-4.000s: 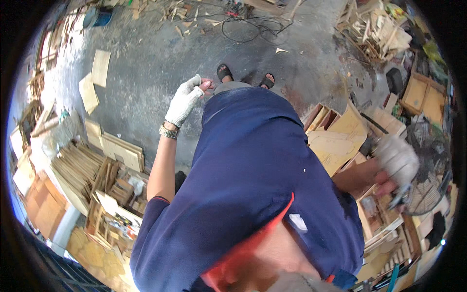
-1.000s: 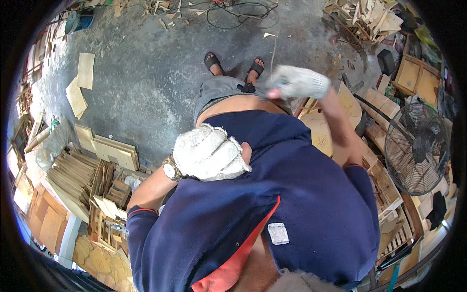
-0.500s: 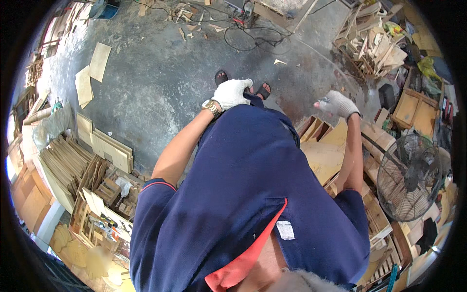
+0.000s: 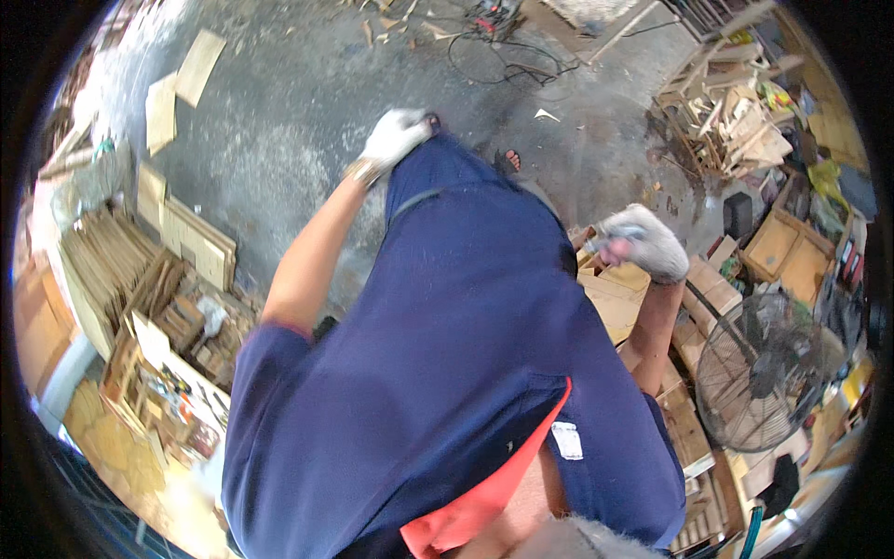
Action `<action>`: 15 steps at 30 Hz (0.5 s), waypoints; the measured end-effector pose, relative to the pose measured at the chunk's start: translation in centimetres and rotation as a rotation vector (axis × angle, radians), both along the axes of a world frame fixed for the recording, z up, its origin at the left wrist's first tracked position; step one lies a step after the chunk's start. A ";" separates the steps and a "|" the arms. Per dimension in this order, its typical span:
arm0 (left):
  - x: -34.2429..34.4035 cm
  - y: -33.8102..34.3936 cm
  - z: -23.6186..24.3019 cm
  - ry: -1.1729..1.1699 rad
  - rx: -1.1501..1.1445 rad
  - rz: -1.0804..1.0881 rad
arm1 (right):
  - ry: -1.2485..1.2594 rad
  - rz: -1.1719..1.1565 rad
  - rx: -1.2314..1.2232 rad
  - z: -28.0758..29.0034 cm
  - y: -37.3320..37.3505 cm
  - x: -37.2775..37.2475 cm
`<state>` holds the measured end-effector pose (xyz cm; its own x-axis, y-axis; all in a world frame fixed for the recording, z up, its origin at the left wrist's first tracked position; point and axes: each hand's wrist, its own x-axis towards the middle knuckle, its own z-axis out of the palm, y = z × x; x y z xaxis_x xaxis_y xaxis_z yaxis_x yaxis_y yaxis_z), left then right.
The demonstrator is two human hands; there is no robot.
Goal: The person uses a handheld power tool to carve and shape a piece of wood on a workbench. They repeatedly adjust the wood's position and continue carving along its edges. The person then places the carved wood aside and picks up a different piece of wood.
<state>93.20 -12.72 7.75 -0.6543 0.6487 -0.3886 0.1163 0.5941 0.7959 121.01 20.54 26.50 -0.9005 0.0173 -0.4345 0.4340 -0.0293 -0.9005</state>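
Note:
My left hand [image 4: 399,135], in a white knitted glove with a gold watch at the wrist, grips the far end of the navy cloth [image 4: 433,154] at the front of my body. Its fingers are closed at the cloth's edge. To the right, my right hand [image 4: 644,244] is raised beside my body in a similar glove, fingers curled and bare pink tips showing. Motion blur hides what, if anything, it holds. My navy shirt [image 4: 419,326] with a red inner placket fills the middle. One sandalled foot [image 4: 510,160] shows beyond the cloth.
A black standing fan [image 4: 768,373] is at right, below a wooden crate [image 4: 792,252]. Scrap wood [image 4: 736,126] is heaped at far right. Stacked boards [image 4: 196,242] and a box of tools [image 4: 177,396] stand at left. Cables [image 4: 507,61] lie on the concrete floor ahead.
My left hand has moved left and farther out, drawing the navy cloth with it. My right hand has come down slightly and its fingers have curled. The whole view has shifted a little.

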 end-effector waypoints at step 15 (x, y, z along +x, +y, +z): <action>-1.1 0.9 -10.4 -0.905 0.174 0.500 | 0.375 1.089 -0.281 2.7 -9.3 -18.0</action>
<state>92.14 -11.87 -2.68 -0.3748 0.4782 -0.7942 -0.7923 0.2796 0.5423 103.00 11.23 29.18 -0.4539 -0.8910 -0.0063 0.0630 -0.0250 -0.9977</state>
